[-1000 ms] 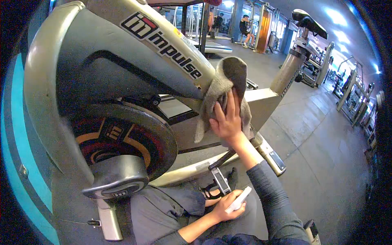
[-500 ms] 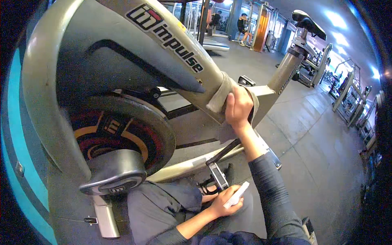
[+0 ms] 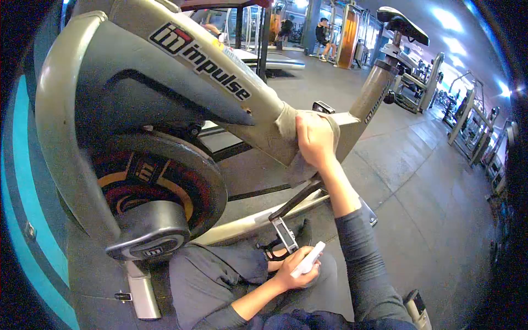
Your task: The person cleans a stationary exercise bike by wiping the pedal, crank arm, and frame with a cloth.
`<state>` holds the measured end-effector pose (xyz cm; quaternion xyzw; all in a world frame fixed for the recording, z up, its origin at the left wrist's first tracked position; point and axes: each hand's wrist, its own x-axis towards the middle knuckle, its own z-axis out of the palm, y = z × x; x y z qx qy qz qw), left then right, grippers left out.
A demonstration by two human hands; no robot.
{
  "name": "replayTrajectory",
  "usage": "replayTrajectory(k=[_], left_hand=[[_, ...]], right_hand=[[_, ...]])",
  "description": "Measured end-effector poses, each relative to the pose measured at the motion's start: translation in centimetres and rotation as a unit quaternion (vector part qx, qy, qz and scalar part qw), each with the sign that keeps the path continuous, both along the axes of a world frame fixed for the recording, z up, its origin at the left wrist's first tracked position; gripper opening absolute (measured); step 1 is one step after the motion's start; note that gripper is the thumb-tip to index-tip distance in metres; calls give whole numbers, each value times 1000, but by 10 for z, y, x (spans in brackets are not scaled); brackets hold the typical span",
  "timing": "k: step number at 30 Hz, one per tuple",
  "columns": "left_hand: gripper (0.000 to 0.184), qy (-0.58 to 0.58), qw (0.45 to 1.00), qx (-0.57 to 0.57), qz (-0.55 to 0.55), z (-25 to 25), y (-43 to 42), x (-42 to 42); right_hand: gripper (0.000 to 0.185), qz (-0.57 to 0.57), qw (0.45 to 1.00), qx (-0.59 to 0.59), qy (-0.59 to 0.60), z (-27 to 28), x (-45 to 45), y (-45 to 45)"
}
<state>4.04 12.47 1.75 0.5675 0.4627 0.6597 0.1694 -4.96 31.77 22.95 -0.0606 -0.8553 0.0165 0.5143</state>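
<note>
My right hand (image 3: 318,140) grips a grey-beige cloth (image 3: 285,122) and presses it over the frame of an exercise bike (image 3: 203,63), where the sloping tube meets the lower rear tube. The frame is beige with "impulse" lettering. Lower down, above my lap, my left hand (image 3: 294,270) is closed around a small white slab-like object (image 3: 309,260); its kind I cannot make out. A pedal (image 3: 285,233) on its crank arm hangs just beyond the left hand. Part of the cloth lies hidden under my right hand.
The bike's flywheel (image 3: 154,176) and a rounded cover (image 3: 155,223) are at the left. Its saddle (image 3: 402,25) rises at the upper right. My bent leg (image 3: 206,280) is beside the bike base. Gym machines (image 3: 470,126) and a seated person (image 3: 324,38) are farther back.
My right hand and the cloth have shifted slightly on the frame, and the cloth now lies flatter around the tube. The view has moved a little. My left hand still holds the white object.
</note>
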Motion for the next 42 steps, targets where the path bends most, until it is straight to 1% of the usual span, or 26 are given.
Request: replayTrajectory(k=[1,2,3,5,6,9,10,11,13,14,15,17,18,22,24,25,27,28,30,33,35,37,38,39,41,42], left_hand=[[41,2,1000,0,-1,0,-1,1],[42,8,1000,2,15,0,-1,2],[42,13,999,4,31,0,-2,2],[42,8,1000,0,28,8,-5,1],[41,3,1000,-4,25,12,-6,1],[40,-6,1000,-1,14,14,-6,0],[40,-5,1000,-1,10,13,-4,0],[39,-11,1000,5,13,11,-4,1],[39,-18,1000,11,15,11,-3,1],[38,-3,1000,9,20,14,-4,0],[38,12,1000,7,24,16,-4,0],[38,13,1000,9,24,16,-4,0],[39,15,1000,12,25,16,-4,0],[39,23,999,12,24,14,-5,0],[40,10,1000,-1,20,13,-5,0],[40,10,1000,2,21,13,-4,0],[40,4,1000,2,10,12,-5,-1],[40,3,1000,3,11,13,-6,0],[39,19,1000,0,17,15,-7,-1],[39,-4,1000,4,13,12,-5,-1],[38,-14,1000,-1,6,13,-5,-1],[39,13,1000,10,24,16,-5,-1],[39,12,1000,8,22,16,-5,-1],[38,11,1000,11,22,18,-5,-2],[38,12,1000,14,23,18,-5,-2],[38,15,999,14,25,16,-4,-2]], right_hand=[[32,-15,999,20,27,-6,1,-3],[36,-38,999,7,10,-19,3,-4],[49,-57,998,10,-8,-31,7,-9],[59,-71,997,41,-1,-42,15,-18],[63,-53,998,32,-19,-41,17,-14],[51,-3,999,32,-36,-24,20,4],[43,-7,999,35,-29,-17,18,11],[37,27,999,17,-19,-7,16,18],[36,31,991,-68,-115,15,14,26],[44,9,985,-83,-151,18,8,37],[44,8,985,-84,-152,24,5,39],[50,-85,932,-171,-308,40,0,40],[54,-102,923,-176,-325,43,-4,42],[54,-106,920,-177,-333,45,-2,38],[52,-82,941,-146,-294,40,5,28],[47,-79,952,-126,-268,36,6,23],[41,-62,988,-35,-137,7,4,24],[41,-62,988,-35,-138,2,6,16],[34,-67,997,9,-32,-4,8,3],[33,-66,997,25,-32,-3,10,1],[34,-65,997,0,-37,2,5,17],[37,-63,980,-57,-179,17,1,28],[41,-77,972,-87,-203,25,-2,32],[41,-77,972,-88,-203,28,-5,34],[47,-74,961,-146,-222,34,-10,36],[47,-73,957,-146,-240,36,-14,40]])
